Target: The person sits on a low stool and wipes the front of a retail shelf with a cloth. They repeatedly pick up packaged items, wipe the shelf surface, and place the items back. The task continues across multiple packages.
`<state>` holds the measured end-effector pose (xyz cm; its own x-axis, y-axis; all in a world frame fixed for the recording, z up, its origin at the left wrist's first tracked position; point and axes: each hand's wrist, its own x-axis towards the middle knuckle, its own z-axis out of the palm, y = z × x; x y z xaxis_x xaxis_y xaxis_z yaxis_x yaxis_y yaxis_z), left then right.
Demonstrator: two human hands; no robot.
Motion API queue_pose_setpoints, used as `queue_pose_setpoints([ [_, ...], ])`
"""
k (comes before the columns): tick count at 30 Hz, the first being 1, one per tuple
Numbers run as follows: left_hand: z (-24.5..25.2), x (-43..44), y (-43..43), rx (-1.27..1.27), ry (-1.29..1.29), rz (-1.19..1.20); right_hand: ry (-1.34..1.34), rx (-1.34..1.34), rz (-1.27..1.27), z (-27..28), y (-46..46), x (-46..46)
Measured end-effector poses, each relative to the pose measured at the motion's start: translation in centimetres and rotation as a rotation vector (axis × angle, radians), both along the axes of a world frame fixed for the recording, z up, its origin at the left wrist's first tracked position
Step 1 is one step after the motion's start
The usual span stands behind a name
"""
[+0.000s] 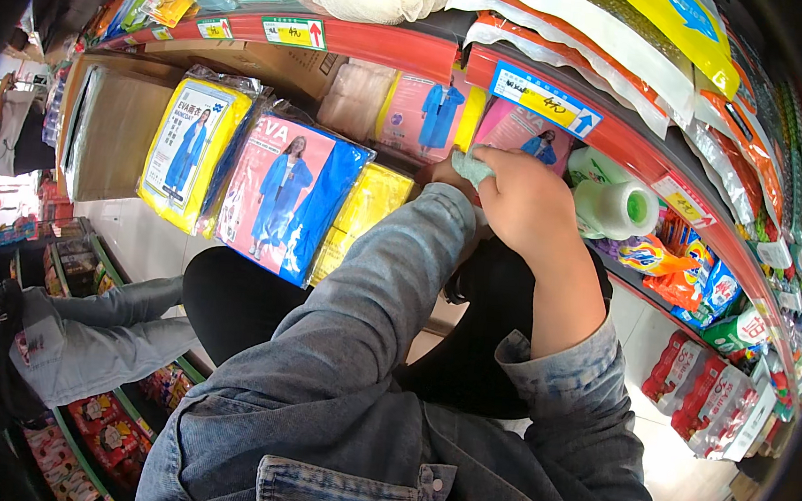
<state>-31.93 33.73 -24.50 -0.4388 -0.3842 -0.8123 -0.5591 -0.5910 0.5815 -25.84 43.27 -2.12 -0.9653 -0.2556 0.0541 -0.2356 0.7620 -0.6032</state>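
My right hand (pixel 528 200) pinches a crumpled pale green cloth (pixel 471 167) at the front of the lower shelf. Close beside it is my left hand (pixel 446 174), mostly hidden by its own denim sleeve, so its fingers are hard to make out. Just beyond both hands are a pink raincoat packet with a yellow edge (pixel 429 115) and a darker pink raincoat packet (pixel 523 129). Left of my hands lie a yellow packet (pixel 369 205), a blue-and-pink raincoat packet (pixel 285 192) and a yellow raincoat packet with a white card (pixel 187 138).
A red shelf edge (pixel 403 46) with price tags runs above my hands. Rolls of plastic bags (pixel 616 207) and detergent packets (pixel 689 266) sit to the right. Cardboard boxes (pixel 124 130) stand at left. Shrink-wrapped bottles (pixel 704 391) are on the floor. Another person's legs (pixel 104 347) appear at left.
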Motion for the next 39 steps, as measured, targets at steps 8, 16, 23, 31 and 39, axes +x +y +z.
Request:
queue_pose_setpoints([
  [8, 1.2, -0.6, 0.1, 0.05, 0.034, 0.032, -0.122, 0.061, 0.044, 0.2, 0.2, -0.3],
  [16, -1.2, 0.6, -0.5, 0.733, 0.467, 0.088, -0.158, -0.001, 0.025, 0.0, 0.2, -0.1],
  [23, 7.6, 3.0, 0.8, 0.475, 0.574, 0.001, 0.168, -0.336, -0.014, 0.9, 0.9, 0.5],
  [31, 15.4, 12.8, -0.4, 0.327, 0.815, -0.388, 0.398, -0.455, 0.012, 1.8, 1.1, 1.4],
  [39, 22.4, 20.7, -10.2, 0.141, 0.833, -0.365, 0.65, -0.403, 0.166, 2.4, -2.2, 4.0],
])
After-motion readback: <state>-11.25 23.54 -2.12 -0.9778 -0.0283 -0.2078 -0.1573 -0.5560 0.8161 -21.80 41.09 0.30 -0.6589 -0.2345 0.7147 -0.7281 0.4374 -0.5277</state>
